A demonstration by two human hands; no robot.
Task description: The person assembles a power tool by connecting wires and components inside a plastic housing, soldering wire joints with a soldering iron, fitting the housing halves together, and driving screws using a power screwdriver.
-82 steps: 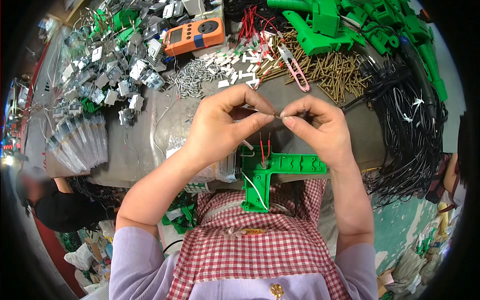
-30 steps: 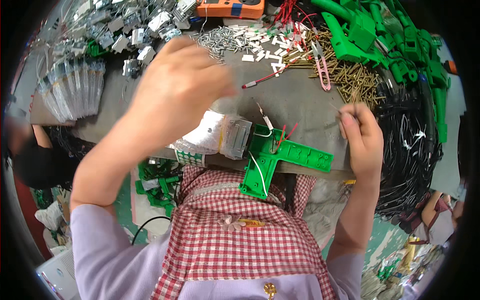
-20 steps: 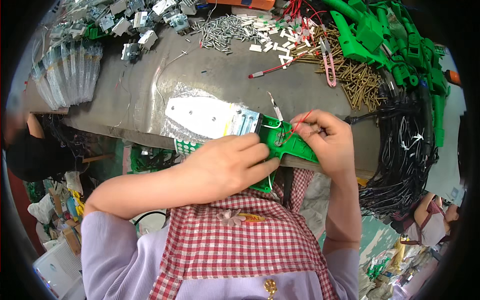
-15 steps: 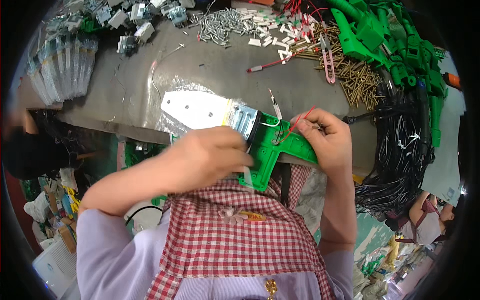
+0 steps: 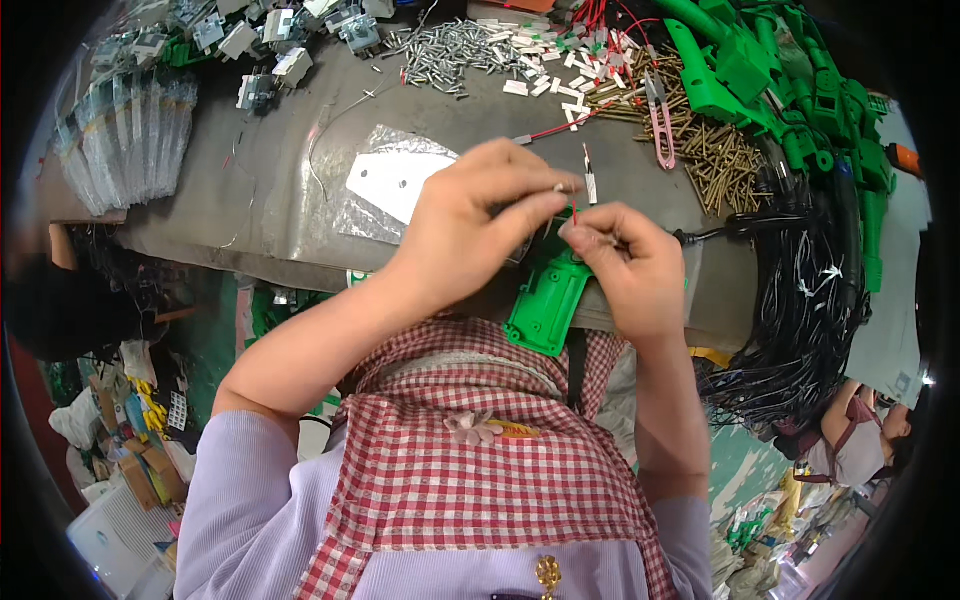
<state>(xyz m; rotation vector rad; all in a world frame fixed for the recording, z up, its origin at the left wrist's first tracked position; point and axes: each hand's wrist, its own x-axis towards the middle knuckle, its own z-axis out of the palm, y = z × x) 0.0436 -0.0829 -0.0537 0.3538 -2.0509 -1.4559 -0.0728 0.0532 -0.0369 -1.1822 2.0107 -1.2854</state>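
Over the bench edge lies a green plastic housing half [image 5: 548, 305], its hollow, ribbed side facing up. A short red wire [image 5: 574, 212] stands up between my two hands. My left hand [image 5: 475, 220] is closed in a pinch above the housing, with a thin wire's pale end at its fingertips. Thumb and fingers of my right hand [image 5: 630, 265] pinch the lower part of the red wire. Left of the housing, a white pointed plate [image 5: 385, 182] rests on clear plastic film, partly covered by my left hand. Beyond my hands, a white-sleeved wire end [image 5: 590, 185] sticks up.
Silver screws [image 5: 450, 55], white sleeves [image 5: 575, 105] and brass-coloured screws [image 5: 715, 165] lie in piles at the back. Pink-handled snips [image 5: 662, 130] rest among them. Green housings [image 5: 745, 70] and black cables [image 5: 790, 320] fill the right; plastic-wrapped strips [image 5: 130, 140] stand left.
My left hand has moved right and up, from the housing's left side to the red wire. My right hand has come slightly left and down. The housing has turned and the white plate has shifted.
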